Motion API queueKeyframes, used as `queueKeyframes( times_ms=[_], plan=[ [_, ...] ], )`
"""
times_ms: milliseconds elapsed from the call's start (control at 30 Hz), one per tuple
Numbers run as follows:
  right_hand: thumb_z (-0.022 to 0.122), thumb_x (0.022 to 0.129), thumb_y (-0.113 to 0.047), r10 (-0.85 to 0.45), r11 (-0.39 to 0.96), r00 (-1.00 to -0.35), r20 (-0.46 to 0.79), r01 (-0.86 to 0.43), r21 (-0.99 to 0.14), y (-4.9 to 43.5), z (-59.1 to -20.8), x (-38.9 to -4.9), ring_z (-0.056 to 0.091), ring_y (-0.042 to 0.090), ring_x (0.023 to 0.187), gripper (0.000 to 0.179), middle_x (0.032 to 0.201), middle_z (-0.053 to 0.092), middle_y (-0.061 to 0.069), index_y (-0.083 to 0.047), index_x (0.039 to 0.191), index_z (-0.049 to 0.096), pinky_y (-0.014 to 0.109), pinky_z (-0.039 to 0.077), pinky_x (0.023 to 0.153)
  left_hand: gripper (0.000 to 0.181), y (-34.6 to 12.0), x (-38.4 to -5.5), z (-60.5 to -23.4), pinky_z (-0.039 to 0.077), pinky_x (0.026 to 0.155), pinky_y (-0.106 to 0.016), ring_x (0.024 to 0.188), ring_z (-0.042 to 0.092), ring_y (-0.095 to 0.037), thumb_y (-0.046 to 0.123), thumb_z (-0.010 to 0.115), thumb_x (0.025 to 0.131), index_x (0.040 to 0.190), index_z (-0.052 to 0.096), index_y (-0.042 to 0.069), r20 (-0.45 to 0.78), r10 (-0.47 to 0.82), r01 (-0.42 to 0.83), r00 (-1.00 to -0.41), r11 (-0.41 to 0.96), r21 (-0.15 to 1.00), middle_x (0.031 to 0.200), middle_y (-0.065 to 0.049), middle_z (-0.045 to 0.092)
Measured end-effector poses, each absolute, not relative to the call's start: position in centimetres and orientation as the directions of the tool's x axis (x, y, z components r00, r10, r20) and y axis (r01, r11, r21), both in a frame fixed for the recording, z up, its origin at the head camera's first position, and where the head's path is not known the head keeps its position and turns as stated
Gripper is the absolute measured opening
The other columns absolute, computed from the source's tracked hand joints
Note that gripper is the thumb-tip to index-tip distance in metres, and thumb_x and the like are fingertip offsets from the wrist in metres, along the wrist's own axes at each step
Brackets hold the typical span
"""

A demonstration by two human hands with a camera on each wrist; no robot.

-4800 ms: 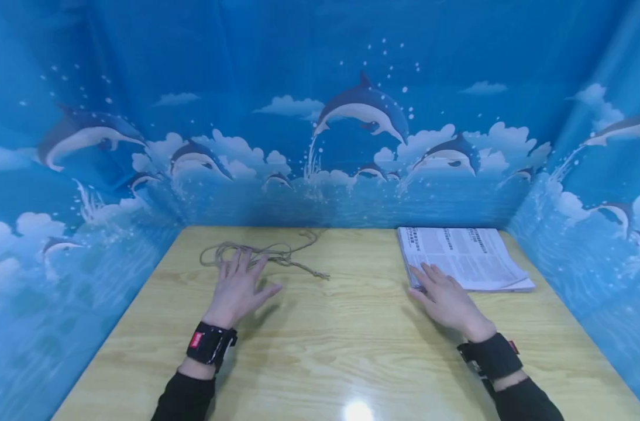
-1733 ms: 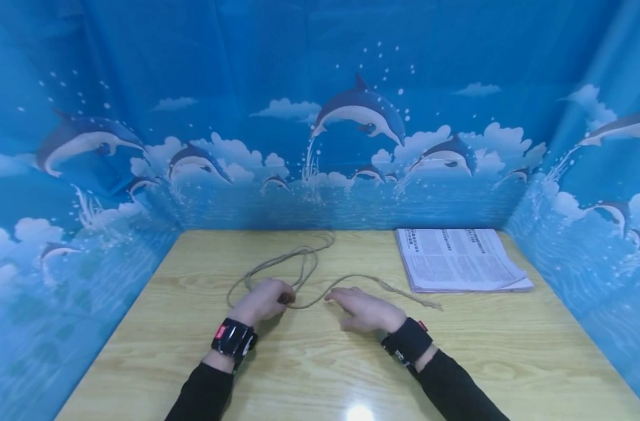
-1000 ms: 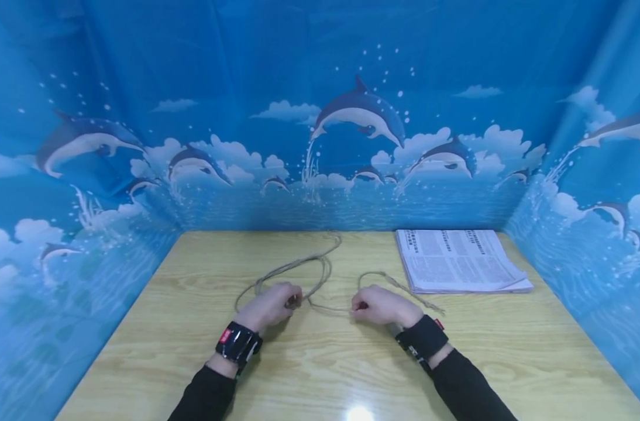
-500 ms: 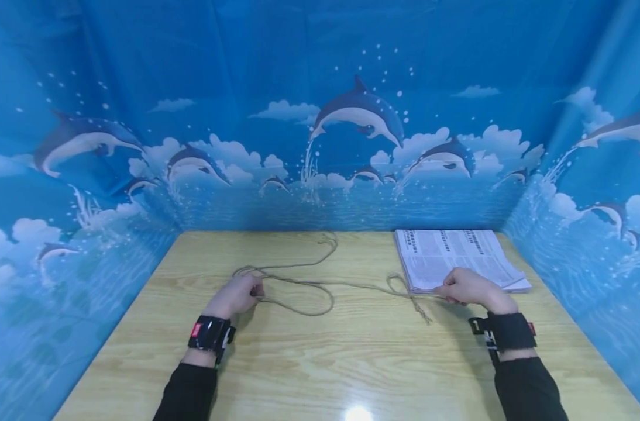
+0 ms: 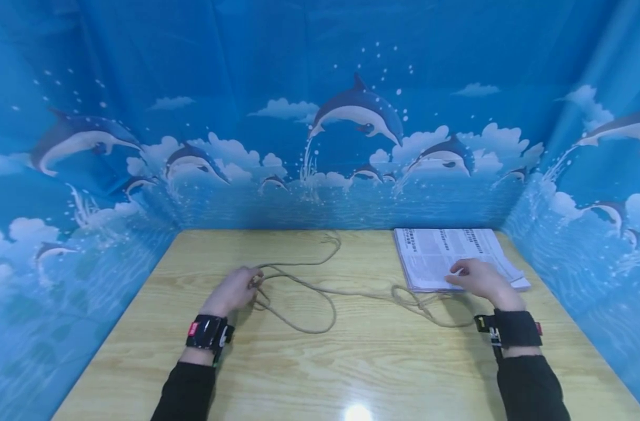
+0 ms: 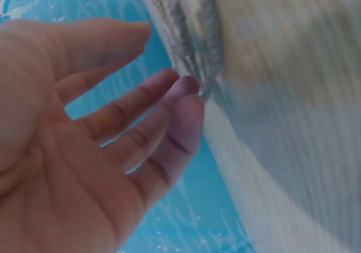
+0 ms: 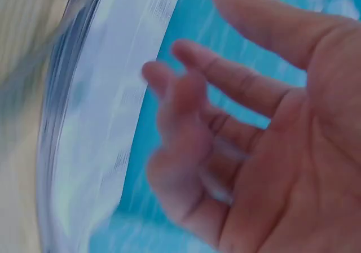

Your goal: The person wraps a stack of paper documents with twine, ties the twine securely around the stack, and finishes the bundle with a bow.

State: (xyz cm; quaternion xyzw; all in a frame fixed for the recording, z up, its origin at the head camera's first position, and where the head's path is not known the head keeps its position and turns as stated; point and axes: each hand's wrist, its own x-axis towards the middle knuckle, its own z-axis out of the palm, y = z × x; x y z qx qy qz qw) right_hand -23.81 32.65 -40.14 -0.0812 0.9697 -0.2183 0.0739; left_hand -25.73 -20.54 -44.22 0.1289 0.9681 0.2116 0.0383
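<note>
A thin tan rope (image 5: 362,294) lies in loose loops across the wooden table, with knotted or frayed ends. My left hand (image 5: 230,291) is at the rope's left loops. In the left wrist view, strands of rope (image 6: 210,33) pass beside my fingertips, and the thumb stands apart from the loosely bent fingers. My right hand (image 5: 485,285) is above the front edge of a stack of newspapers (image 5: 430,260). The right wrist view has its fingers (image 7: 237,83) loosely bent and holding nothing. The rope's right loop lies below that hand.
The wooden table (image 5: 320,368) has bare surface at its front. A blue dolphin-print curtain (image 5: 246,199) closes off the back and both sides. The newspapers sit near the back right corner.
The rope has been drawn out rightward from a heap on the left, toward the newspapers. Since half a second ago, my right hand has let go of it, and its right part has dropped.
</note>
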Motion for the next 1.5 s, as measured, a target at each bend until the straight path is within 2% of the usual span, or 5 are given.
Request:
queueKeyframes(
  times_ms=[233, 433, 867, 1200, 1500],
  plan=[
    [0.067, 0.093, -0.021, -0.427, 0.771, -0.9, -0.083, -0.315, -0.554, 23.6, -41.6, -23.7, 0.065, 0.022, 0.088, 0.032, 0.099, 0.07, 0.008, 0.0, 0.117, 0.066, 0.034, 0.052, 0.074, 0.059, -20.8, -25.4, -44.6, 0.051, 0.091, -0.05, 0.106, 0.061, -0.031, 0.007, 0.067, 0.088, 0.143, 0.047, 0.004, -0.049, 0.251, 0.206, -0.967, 0.879, 0.431, 0.124, -0.02, 0.057],
    [0.068, 0.092, -0.019, -0.56, 0.715, -0.826, -0.071, -0.438, -0.546, 16.9, -43.1, -22.7, 0.058, 0.036, 0.119, 0.05, 0.129, 0.061, 0.021, 0.004, 0.134, 0.054, 0.049, 0.048, 0.099, 0.062, -20.7, -25.5, -45.0, 0.05, 0.091, -0.051, 0.105, 0.06, -0.031, 0.012, 0.073, 0.084, 0.141, 0.05, 0.004, -0.055, 0.251, 0.206, -0.966, 0.887, 0.414, 0.12, -0.018, 0.058],
    [0.067, 0.092, -0.027, -0.513, 0.791, -0.858, -0.009, -0.469, -0.392, 9.2, -45.4, -23.4, 0.057, 0.039, 0.121, 0.058, 0.135, 0.055, 0.023, -0.003, 0.142, 0.048, 0.052, 0.05, 0.094, 0.007, -18.3, -25.3, -45.3, 0.05, 0.07, -0.032, 0.075, 0.058, -0.013, 0.018, 0.074, 0.085, 0.085, 0.068, 0.015, -0.113, 0.302, 0.224, -0.947, 0.868, 0.442, 0.082, 0.002, 0.063],
    [0.068, 0.088, -0.013, -0.42, 0.851, -0.907, -0.032, -0.382, -0.36, 9.7, -45.2, -24.5, 0.061, 0.018, 0.08, 0.006, 0.085, 0.065, 0.0, -0.016, 0.082, 0.066, 0.039, 0.05, 0.068, 0.01, -17.9, -25.1, -44.9, 0.046, 0.061, -0.029, 0.068, 0.055, -0.015, 0.012, 0.076, 0.077, 0.081, 0.067, 0.014, -0.162, 0.305, 0.184, -0.938, 0.839, 0.512, 0.076, 0.001, 0.061],
    [0.06, 0.094, -0.012, -0.403, 0.752, -0.914, 0.035, -0.353, -0.557, 12.3, -42.5, -25.6, 0.053, 0.013, 0.065, 0.009, 0.074, 0.06, -0.001, -0.007, 0.092, 0.067, 0.03, 0.046, 0.065, 0.014, -18.3, -25.6, -43.9, 0.047, 0.058, -0.029, 0.065, 0.054, -0.011, 0.015, 0.059, 0.096, 0.105, 0.068, 0.009, 0.11, 0.294, 0.304, -0.95, 0.775, 0.554, 0.083, -0.003, 0.065]
  ],
)
